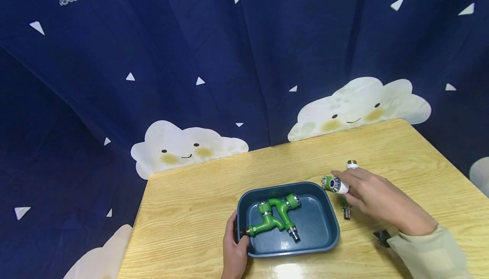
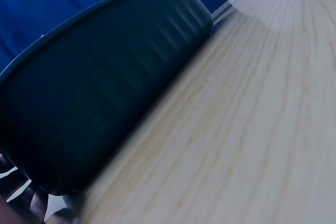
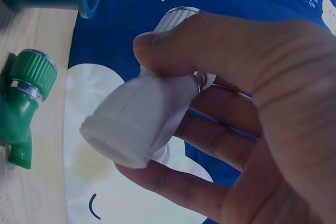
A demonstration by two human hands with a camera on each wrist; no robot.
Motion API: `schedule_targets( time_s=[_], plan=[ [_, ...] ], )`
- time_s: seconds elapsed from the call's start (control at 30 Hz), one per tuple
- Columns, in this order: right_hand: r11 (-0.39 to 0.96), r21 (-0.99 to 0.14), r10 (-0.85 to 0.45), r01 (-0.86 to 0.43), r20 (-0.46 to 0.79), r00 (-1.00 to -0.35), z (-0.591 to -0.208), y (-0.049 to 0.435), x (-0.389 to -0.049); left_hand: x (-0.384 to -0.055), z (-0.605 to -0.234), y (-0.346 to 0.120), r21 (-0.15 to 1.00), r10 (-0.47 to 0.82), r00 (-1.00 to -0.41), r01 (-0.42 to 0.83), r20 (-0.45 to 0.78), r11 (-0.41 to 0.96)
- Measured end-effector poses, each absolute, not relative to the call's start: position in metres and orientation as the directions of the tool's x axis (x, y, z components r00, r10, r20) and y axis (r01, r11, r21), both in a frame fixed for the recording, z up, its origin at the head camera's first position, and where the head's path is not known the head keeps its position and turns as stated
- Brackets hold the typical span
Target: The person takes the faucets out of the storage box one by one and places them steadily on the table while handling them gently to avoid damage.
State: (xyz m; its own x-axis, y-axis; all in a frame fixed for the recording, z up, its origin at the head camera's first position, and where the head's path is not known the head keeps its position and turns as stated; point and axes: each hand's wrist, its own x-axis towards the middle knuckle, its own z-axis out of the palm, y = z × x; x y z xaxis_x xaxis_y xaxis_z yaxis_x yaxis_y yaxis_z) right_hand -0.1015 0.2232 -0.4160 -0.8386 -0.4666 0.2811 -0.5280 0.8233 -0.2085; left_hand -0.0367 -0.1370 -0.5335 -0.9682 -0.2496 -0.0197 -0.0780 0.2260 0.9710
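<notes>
My left hand (image 1: 234, 253) grips the left wall of a dark blue plastic tray (image 1: 288, 253), thumb at the rim. Inside the tray lie two green taps: one green tap (image 1: 265, 221) on the left, another green tap (image 1: 284, 211) beside it. To the tray's right, my right hand (image 1: 368, 192) holds a white tap (image 3: 142, 114) between thumb and fingers, above the table. A further green tap (image 3: 23, 108) lies on the table between tray and right hand; in the head view the hand and white tap partly cover it.
A light wood table (image 1: 183, 219) carries everything. Behind it hangs a dark blue curtain (image 1: 229, 58) with white triangles and clouds. A small black object (image 1: 382, 237) shows at the right sleeve (image 1: 428, 253).
</notes>
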Motion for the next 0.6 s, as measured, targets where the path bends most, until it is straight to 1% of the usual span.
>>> schedule_targets(
  time_s=[0.37,0.6],
  plan=[
    [0.832,-0.234,-0.45,-0.504,0.248,-0.858,-0.4154,0.2276,-0.1026,-0.0347,-0.5348,-0.1382,0.974,-0.247,-0.969,-0.046,0.011,0.224],
    [0.82,-0.225,-0.458,-0.526,0.292,-0.839,-0.4183,0.2318,-0.1053,-0.0365,-0.5337,-0.1386,0.973,-0.237,-0.971,-0.063,-0.008,0.223]
  ],
)
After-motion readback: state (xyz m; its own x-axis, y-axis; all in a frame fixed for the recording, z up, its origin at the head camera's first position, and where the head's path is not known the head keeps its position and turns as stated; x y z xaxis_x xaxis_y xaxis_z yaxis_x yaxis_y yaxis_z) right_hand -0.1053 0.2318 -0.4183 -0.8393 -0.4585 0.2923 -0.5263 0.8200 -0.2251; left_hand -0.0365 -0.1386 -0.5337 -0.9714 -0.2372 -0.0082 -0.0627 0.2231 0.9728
